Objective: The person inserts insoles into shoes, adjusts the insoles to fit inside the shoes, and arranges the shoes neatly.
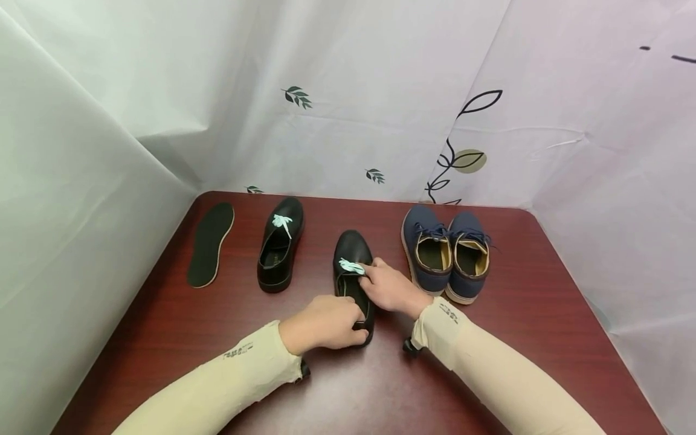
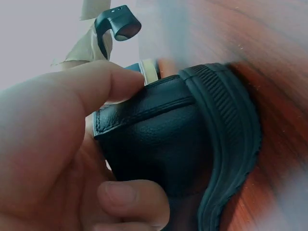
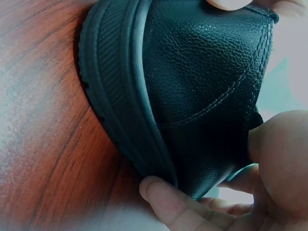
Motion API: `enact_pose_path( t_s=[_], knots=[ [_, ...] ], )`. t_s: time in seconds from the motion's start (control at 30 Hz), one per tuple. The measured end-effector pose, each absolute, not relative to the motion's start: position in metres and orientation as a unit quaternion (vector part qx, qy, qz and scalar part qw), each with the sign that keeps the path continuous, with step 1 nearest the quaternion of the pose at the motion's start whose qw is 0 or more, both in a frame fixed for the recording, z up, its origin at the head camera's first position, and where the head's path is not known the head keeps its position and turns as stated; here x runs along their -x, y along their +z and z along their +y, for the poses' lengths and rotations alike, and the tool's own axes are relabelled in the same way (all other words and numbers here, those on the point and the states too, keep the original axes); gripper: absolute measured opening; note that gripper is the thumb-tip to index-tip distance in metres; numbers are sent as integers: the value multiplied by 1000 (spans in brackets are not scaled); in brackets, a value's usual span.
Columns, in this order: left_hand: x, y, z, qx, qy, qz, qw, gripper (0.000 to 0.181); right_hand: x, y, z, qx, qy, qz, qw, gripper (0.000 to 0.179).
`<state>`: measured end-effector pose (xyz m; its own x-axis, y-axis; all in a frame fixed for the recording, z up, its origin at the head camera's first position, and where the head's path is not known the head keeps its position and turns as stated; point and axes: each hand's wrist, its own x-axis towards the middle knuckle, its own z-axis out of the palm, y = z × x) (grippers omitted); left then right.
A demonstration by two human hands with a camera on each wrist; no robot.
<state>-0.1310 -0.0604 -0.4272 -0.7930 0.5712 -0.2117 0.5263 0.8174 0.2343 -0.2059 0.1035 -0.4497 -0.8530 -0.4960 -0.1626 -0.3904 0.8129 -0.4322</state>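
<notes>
A black leather shoe (image 1: pixel 352 243) with pale mint laces stands on the table, toe pointing away from me. My left hand (image 1: pixel 328 321) grips it at the heel; in the left wrist view the thumb lies on the heel's top edge and curled fingers rest along the side of the shoe (image 2: pixel 159 149). My right hand (image 1: pixel 388 287) holds the right side near the laces. From the right wrist, its thumb shows at the opening and its fingertips by the sole (image 3: pixel 118 91). Much of the shoe's opening is hidden behind the hands.
The matching black shoe (image 1: pixel 288 223) sits to the left, toe away. Farther left lies a dark insole (image 1: pixel 209 244) with a pale edge. Two navy lace-up shoes (image 1: pixel 426 241) stand side by side on the right. White patterned curtains (image 1: pixel 348 121) enclose the reddish-brown table (image 1: pixel 522 272).
</notes>
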Motion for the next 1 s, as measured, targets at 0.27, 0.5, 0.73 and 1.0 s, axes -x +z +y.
enact_pose_path(
  t_s=[0.27,0.5,0.73,1.0],
  knots=[
    [128,-429,-62,-282,90,946,131,35,203,-450,101,236,-197,942,134,44],
    [122,-441,-67,-286,122,946,91,21,201,-450,103,234,-201,942,128,46],
    [123,-453,-79,-282,268,921,34,23,200,-451,109,235,-201,945,105,53],
    [135,-453,-101,-100,494,862,-58,12,179,-450,115,249,-211,945,-6,58]
  ],
)
